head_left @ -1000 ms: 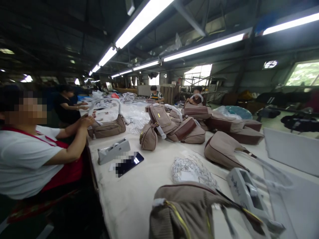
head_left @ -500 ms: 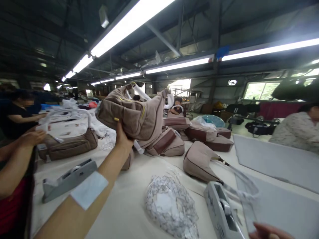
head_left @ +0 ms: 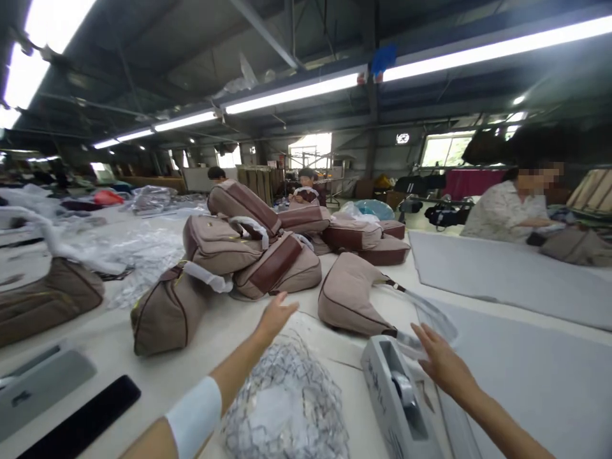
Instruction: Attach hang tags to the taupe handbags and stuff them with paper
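Observation:
My left hand (head_left: 277, 315) hangs over the table, empty, its fingers apart, between the bag pile and a round clear-plastic bundle (head_left: 287, 401). My right hand (head_left: 440, 358) is open beside the wrapped strap (head_left: 433, 307) of a taupe shoulder bag (head_left: 351, 294); whether it touches the strap is unclear. That bag lies on its side on the white table. A grey tape dispenser (head_left: 399, 395) stands just left of my right hand. Taupe bags with dark red-brown bases lie piled behind, one of them (head_left: 239, 207) on top.
Another tape dispenser (head_left: 45, 382) and a black flat object (head_left: 86, 417) lie at the lower left. A bag (head_left: 52, 296) sits at the left edge. Grey boards (head_left: 507, 274) cover the right side. A person in a patterned shirt (head_left: 502, 210) works at the back right.
My left hand has let go of the bag it held up, which now rests in the pile, and moved right and lower. My right hand has come up into view. The view has turned right.

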`<act>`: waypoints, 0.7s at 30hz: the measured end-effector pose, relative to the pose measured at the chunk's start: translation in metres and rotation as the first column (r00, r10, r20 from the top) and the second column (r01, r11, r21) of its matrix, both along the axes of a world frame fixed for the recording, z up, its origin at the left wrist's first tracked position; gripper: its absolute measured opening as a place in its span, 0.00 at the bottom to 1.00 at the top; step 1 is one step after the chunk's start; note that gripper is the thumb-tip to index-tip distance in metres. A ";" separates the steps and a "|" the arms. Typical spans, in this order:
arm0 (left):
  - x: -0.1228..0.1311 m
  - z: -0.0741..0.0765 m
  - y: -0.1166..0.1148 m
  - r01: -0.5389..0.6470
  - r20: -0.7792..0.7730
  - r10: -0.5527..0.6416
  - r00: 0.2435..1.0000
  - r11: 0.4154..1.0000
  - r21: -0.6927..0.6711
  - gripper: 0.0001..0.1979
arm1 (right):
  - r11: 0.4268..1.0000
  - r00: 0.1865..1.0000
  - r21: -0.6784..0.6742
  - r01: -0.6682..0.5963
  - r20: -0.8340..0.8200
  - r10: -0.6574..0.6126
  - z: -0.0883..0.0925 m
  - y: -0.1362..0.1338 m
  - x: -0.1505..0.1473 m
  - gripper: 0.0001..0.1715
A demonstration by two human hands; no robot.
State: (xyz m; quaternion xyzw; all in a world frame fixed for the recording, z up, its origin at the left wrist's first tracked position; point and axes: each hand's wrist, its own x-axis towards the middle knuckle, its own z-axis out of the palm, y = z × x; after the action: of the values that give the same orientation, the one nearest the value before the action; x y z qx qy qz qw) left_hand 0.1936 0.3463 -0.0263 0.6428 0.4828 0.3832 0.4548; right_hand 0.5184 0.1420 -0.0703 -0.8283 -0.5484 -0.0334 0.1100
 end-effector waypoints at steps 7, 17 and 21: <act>0.047 -0.026 -0.049 0.218 -0.227 -0.154 0.962 0.932 0.290 0.38 | 0.990 0.988 -0.141 -0.032 0.146 0.053 0.055 0.042 0.009 0.14; 0.065 0.095 -0.053 -0.270 0.034 0.276 0.960 0.896 0.353 0.13 | 0.808 0.753 0.023 -0.589 0.378 0.538 0.239 0.078 -0.199 0.12; 0.004 0.152 -0.066 -0.395 0.199 0.345 0.917 0.846 0.357 0.10 | 0.566 0.661 0.362 -0.741 0.545 0.516 0.283 0.015 -0.229 0.18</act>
State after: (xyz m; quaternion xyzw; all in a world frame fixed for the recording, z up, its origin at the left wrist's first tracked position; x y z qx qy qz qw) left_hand 0.1980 0.2800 0.1252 0.5892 0.4817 0.5921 0.2649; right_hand 0.2898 0.1566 0.2123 -0.4773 -0.7864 -0.3084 0.2422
